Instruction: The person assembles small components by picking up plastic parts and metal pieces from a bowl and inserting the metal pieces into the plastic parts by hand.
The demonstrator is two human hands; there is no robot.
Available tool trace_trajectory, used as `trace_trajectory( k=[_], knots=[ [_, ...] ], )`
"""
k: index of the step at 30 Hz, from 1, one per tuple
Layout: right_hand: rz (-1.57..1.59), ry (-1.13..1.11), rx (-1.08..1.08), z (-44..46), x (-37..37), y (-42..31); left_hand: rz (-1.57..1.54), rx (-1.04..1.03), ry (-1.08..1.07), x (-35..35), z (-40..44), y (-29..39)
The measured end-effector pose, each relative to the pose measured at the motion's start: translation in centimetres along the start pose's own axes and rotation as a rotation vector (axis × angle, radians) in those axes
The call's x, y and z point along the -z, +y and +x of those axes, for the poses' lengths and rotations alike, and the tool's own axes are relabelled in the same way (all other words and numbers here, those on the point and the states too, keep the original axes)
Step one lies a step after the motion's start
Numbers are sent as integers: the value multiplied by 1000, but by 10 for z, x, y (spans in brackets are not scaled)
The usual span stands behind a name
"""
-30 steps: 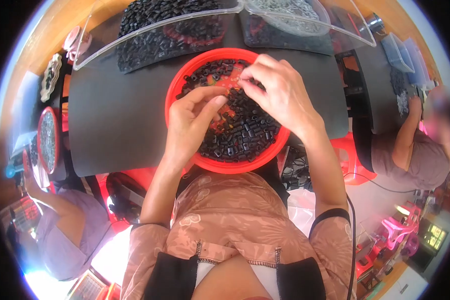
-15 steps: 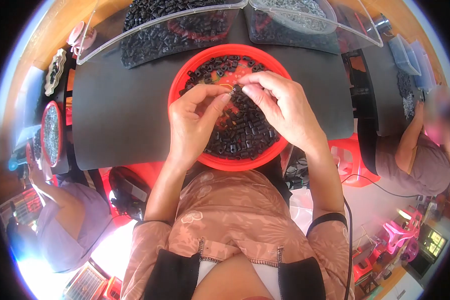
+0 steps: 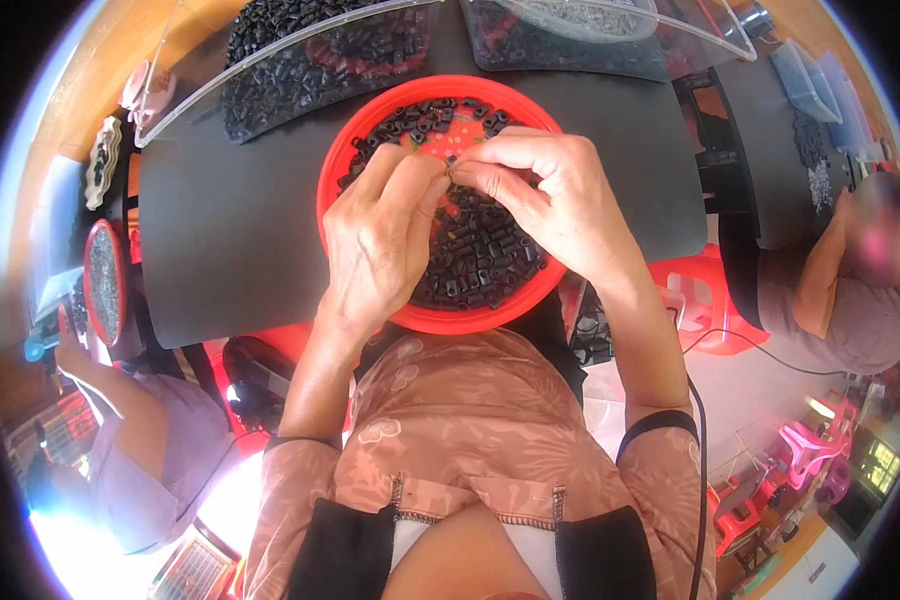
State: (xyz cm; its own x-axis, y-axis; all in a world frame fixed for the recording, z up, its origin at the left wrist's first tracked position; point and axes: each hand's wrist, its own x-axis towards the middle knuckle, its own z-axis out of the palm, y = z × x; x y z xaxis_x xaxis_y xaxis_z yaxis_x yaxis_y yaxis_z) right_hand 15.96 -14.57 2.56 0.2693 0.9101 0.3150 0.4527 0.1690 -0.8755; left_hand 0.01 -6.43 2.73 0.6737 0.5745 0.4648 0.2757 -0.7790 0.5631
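My left hand (image 3: 378,235) and my right hand (image 3: 542,195) meet fingertip to fingertip above the red round tray (image 3: 327,185). Thumb and forefinger of each are pinched together. Only a tiny dark and shiny bit shows where they meet, and the fingers hide the rest of it. Below them, many small black plastic pieces (image 3: 480,260) with holes lie heaped toward the near side of the tray. More black pieces (image 3: 420,120) line its far side, and the patterned red bottom shows in the middle.
Behind the tray, a clear bin (image 3: 320,75) holds black pieces and another clear bin (image 3: 570,50) holds a bowl of shiny small parts. One person (image 3: 150,450) sits at left by a red-rimmed tray (image 3: 92,290), another person (image 3: 830,290) at right. A dark cable (image 3: 703,480) hangs beside my right arm.
My left hand has turned knuckles up and closed tighter, bringing its fingertips against those of my right hand. A silvery bit and a black piece at the fingertips are now mostly covered. The view shifted slightly.
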Motion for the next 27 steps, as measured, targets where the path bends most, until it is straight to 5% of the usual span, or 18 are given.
trace_trajectory(
  k=[3, 7, 11, 17, 27],
  knots=[
    [-20, 80, 116, 0, 2, -8, -243, 124, -54, 0, 3, 3],
    [-46, 213, 162, -3, 6, -11, -731, 563, -221, 10, 10, -9],
    [-53, 307, 159, -5, 12, -4, -272, 346, -88, -1, 19, -15],
    [-90, 281, 80, -20, 14, 6, -12, 54, -232, -12, 11, -28],
    [-106, 265, 7, -29, 17, 4, 162, 16, -389, -4, 26, -33]
  ],
)
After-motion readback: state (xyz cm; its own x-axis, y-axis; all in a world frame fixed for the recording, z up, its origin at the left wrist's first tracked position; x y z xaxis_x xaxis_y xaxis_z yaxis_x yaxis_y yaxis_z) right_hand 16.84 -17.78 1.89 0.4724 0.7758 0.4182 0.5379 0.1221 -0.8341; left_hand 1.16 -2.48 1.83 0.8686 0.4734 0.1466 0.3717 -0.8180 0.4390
